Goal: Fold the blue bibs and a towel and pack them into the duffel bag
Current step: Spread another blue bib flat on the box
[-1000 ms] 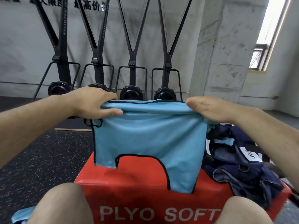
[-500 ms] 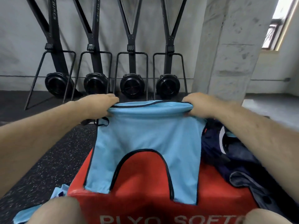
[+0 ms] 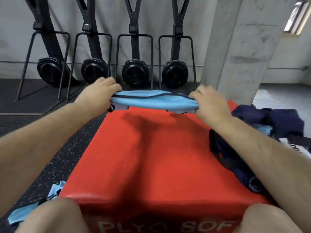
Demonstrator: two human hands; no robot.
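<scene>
A light blue bib point(image 3: 154, 101) with dark piping is held stretched between both hands at the far edge of a red plyo box point(image 3: 151, 157), in the upper middle of the frame. The left hand point(image 3: 99, 96) grips the bib's left end with curled fingers; the right hand point(image 3: 209, 102) pinches its right end, thumb underneath. The bib looks folded into a narrow band, its lower edge just above the box top.

On the box's near face, at the bottom of the frame, pale capitals read "PLYO SOF", cut off by the person's knees. A navy duffel bag point(image 3: 262, 125) lies slumped on the right side of the box, partly under the right forearm, with a white label at the right edge whose print is too cropped to read.

More light blue cloth point(image 3: 23, 214) lies on the speckled black floor at lower left. Four black rowing machines point(image 3: 135, 74) stand upright against the grey wall along the top, beside a concrete pillar point(image 3: 239, 52).
</scene>
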